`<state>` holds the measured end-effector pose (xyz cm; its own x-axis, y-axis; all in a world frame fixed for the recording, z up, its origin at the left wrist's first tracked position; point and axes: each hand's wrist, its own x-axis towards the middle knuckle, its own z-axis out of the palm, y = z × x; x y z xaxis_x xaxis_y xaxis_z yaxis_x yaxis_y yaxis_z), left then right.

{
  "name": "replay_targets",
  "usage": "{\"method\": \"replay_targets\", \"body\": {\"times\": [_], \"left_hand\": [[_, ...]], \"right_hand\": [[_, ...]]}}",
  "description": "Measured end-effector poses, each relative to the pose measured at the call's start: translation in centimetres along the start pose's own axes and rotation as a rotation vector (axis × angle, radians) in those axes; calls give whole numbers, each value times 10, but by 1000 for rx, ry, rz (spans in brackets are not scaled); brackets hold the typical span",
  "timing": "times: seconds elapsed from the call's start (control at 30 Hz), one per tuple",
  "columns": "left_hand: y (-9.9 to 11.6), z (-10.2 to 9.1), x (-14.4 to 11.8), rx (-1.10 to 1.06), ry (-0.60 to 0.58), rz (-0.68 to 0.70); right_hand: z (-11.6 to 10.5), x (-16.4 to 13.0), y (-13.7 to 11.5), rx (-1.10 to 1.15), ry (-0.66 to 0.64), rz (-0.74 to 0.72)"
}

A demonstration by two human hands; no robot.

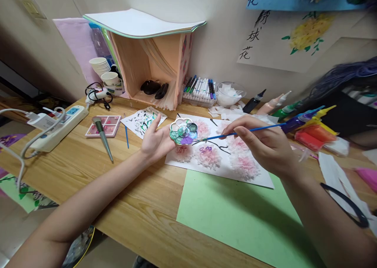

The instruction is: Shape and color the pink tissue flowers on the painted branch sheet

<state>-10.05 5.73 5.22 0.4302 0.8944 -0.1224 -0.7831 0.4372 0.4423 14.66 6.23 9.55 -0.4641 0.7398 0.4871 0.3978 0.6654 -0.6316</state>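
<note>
My left hand point(157, 140) supports a small flower-shaped paint palette point(184, 132), its wells smeared with green and purple. The thumb points up, apart from the palette, and my fingers are mostly hidden beneath it. Pinched in my right hand point(259, 142) is a thin blue paintbrush point(250, 131), its tip at the palette's lower right side by the purple paint. Below both hands lies a white sheet point(222, 175) with pink tissue-like flowers point(209, 156) and black painted branches. One flower carries purple strokes. Part of the sheet is covered by my hands.
Under the white sheet lies green paper point(229, 221). Paint bottles point(253, 101) stand at right, near a glass bowl point(230, 94) and markers point(200, 89). A curtained box point(118, 63) is behind. At left are a power strip point(60, 130), makeup brush point(103, 140) and blotted tissue point(143, 120).
</note>
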Motion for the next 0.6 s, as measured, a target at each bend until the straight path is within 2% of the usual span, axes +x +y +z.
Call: {"method": "replay_targets", "body": {"times": [0.33,0.4,0.53,0.6], "left_hand": [[-1,-1,0,-10,-6,-8],[0,-1,0,-8,0,1],[6,-3,2,2,27,39],[9,-5,4,-7,54,56]], "right_hand": [[2,0,-1,21,-18,-1],[1,-1,-3,28,35,8],[2,-1,-4,34,220,59],[4,-2,-1,30,232,79]]}}
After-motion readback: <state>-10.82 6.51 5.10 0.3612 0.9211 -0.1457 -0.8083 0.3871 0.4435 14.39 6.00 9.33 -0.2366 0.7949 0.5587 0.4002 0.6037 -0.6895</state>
